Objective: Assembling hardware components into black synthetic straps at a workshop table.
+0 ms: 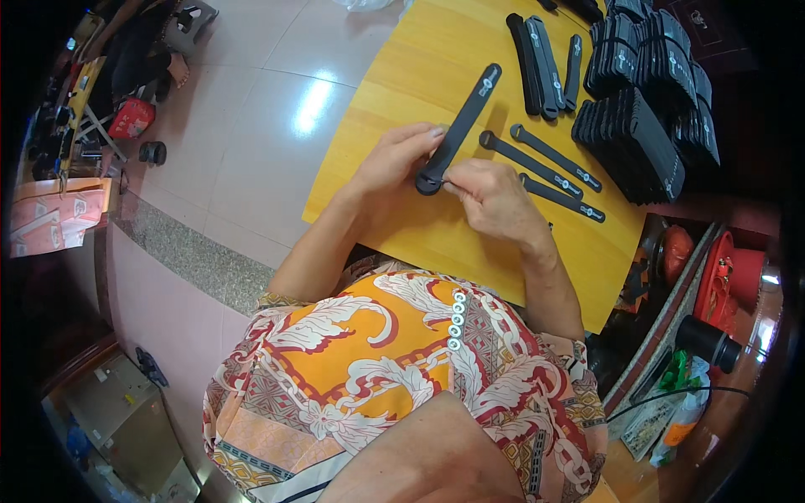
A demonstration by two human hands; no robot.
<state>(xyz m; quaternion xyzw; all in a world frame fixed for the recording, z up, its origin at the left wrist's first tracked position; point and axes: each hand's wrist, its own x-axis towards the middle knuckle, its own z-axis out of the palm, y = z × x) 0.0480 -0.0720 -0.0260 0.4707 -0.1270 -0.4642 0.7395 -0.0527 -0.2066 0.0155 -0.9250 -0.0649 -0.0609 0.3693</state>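
A black strap (464, 121) with rounded ends and a pale printed mark is held above the near part of the yellow table (394, 92). My left hand (392, 159) grips its left edge, thumb lying on top. At the strap's lower end, which looks looped or folded over, my right hand (495, 199) pinches with thumb and forefinger. What exactly sits between those fingertips is hidden. Three similar flat straps lie beside my right hand: an upper one (558, 157), a middle one (528, 161) and a lower one (574, 201) partly behind the hand.
Farther back lie several stacked straps (545, 67). Banded black bundles (629, 142) are piled at the table's right. A shelf (662, 335) with red items and a black cylinder (707, 342) stands right. Another person's foot (179, 70) shows far left, beyond the tiled floor (251, 109).
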